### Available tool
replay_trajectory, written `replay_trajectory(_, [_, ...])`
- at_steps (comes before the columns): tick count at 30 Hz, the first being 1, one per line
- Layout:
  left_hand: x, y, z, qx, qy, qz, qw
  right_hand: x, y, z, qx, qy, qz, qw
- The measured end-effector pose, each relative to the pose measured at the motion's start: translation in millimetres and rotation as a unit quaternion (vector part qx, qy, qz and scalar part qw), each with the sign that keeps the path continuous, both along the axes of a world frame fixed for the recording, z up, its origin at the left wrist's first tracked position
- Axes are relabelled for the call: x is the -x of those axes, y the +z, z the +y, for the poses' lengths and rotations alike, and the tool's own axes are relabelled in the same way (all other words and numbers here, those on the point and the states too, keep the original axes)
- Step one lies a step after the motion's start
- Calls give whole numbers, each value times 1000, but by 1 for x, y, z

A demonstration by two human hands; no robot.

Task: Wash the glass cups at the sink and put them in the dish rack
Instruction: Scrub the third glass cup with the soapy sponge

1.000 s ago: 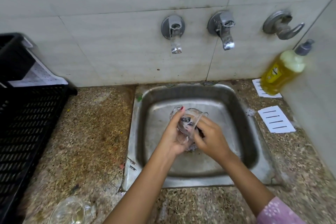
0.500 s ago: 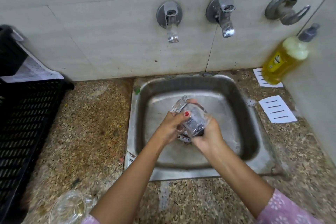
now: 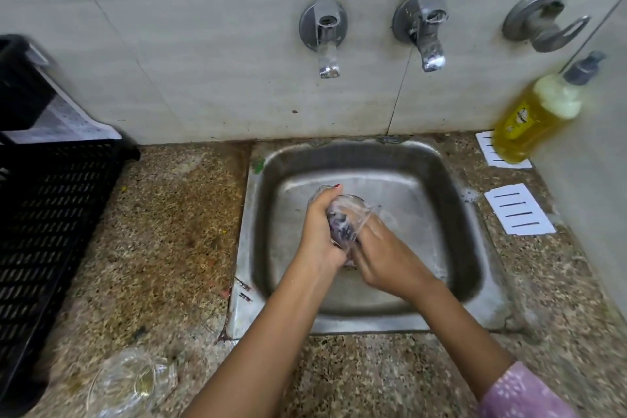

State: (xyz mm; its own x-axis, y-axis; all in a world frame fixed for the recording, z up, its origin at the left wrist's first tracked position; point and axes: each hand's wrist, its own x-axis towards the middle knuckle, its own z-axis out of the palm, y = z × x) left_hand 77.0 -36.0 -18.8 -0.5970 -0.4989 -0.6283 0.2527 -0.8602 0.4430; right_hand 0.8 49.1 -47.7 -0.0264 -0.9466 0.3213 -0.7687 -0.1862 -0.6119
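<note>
Left grip (image 3: 320, 231): fingers are curled round the glass cup (image 3: 353, 214), tilting it over the sink (image 3: 244, 248) so suds drip into the basin.
Right grip (image 3: 386, 258): pressed against the cup's open end. Its fingers blur behind the glass, so I cannot tell whether they clench a scrubber or only rub.
Glass cup: held in the air above the sink's middle, between both hands, soapy, with something dark inside.
Second cup (image 3: 135, 380): on the table (image 3: 169, 231) at front left, apart from the sink, probably waiting its turn.
Dish rack (image 3: 44, 231): on the table's left side, handy for a short carry.
Taps (image 3: 325, 41): 2 on the wall, no stream visible, so I judge this is scrubbing, with the rinse to follow.
</note>
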Motion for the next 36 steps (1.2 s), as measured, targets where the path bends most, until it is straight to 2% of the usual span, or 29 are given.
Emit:
replay_trajectory(2, [2, 1, 7, 5, 30, 11, 999, 5, -6, -7, 93, -17, 77, 993])
replay_trajectory(4, [5, 0, 10, 25, 67, 42, 997, 0, -10, -13, 198, -81, 65, 975])
replay_trajectory(5, [6, -1, 9, 42, 80, 54, 994, -6, -9, -16, 217, -127, 23, 968])
replay_trajectory(7, [7, -4, 5, 58, 88, 82, 991, -21, 6, -18, 174, -220, -164, 946])
replay_trajectory(8, [6, -4, 4, 63, 87, 99, 989, -28, 17, -19, 130, -262, -286, 913])
replay_trajectory(9, [6, -7, 3, 74, 84, 118, 987, -31, 25, -21, 79, -292, -403, 864])
replay_trajectory(11, [6, -10, 3, 100, 81, 172, 977, -28, 24, -32, -33, -332, -572, 750])
replay_trajectory(13, [5, -19, -2, 116, 56, 197, 972, -21, 16, -40, -118, -336, -656, 665])
replay_trajectory(16, [4, -22, -13, 135, 2, 146, 980, -12, 17, -46, -110, -294, -771, 555])
replay_trajectory(17, [5, -18, -13, 126, -10, 100, 987, -11, 23, -46, -95, -273, -800, 526])
replay_trajectory(18, [7, -13, -12, 107, -12, 65, 992, -12, 26, -44, -82, -264, -808, 520])
replay_trajectory(19, [8, -8, -12, 84, -10, 32, 996, -13, 26, -42, -76, -273, -784, 552])
replay_trajectory(20, [10, -3, -10, 54, -9, 8, 998, -15, 24, -40, -74, -293, -726, 618])
replay_trajectory(22, [10, 5, -11, 8, -13, -19, 1000, -14, 16, -32, -36, -302, -513, 802])
replay_trajectory(23, [10, 4, -13, -4, -17, -21, 1000, -12, 13, -25, -10, -267, -382, 885])
replay_trajectory(24, [10, 2, -15, -6, -23, -20, 1000, -9, 10, -18, 4, -201, -258, 945])
replay_trajectory(25, [9, 2, -16, -3, -23, -22, 999, -3, 8, -11, 11, -119, -142, 983])
replay_trajectory(26, [9, 2, -16, 2, -24, -23, 999, 3, 7, -7, 12, -51, -39, 998])
replay_trajectory(28, [9, 2, -13, 5, -26, -30, 999, 16, 8, -5, 10, 8, 99, 995])
replay_trajectory(30, [10, 0, -7, 0, -6, -22, 1000, 17, 5, -9, 58, -17, 157, 986])
replay_trajectory(31, [12, 0, -5, -1, -5, -11, 1000, 12, 4, -11, 97, -56, 144, 983])
replay_trajectory(33, [14, 3, -2, 8, -4, 13, 1000, -5, 3, -13, 144, -162, 8, 976])
replay_trajectory(34, [15, 3, -1, 19, 4, 29, 999, -18, 10, -13, 140, -229, -121, 956])
replay_trajectory(35, [14, 1, -1, 32, 10, 50, 998, -28, 20, -16, 125, -295, -295, 900])
replay_trajectory(36, [11, 0, 1, 49, 17, 82, 995, -36, 29, -19, 101, -332, -493, 798])
